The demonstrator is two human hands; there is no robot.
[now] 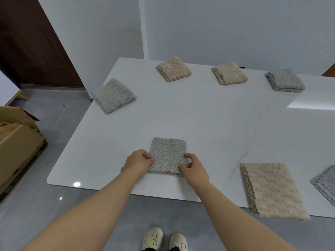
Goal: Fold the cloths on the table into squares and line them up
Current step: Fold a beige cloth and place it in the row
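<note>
Two hands (138, 161) (195, 172), dotted cloth (168, 153), six other cloths (114, 96) (173, 68) (229, 73) (284, 79) (273, 191) (326, 182)

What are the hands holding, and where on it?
The folded spotted cloth: the left hand pinches its left edge, the right hand its right edge, near the front corner.

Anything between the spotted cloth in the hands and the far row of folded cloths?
Nothing visible: only bare white tabletop lies between the grey-spotted folded cloth and the four folded textured cloths beyond.
</note>
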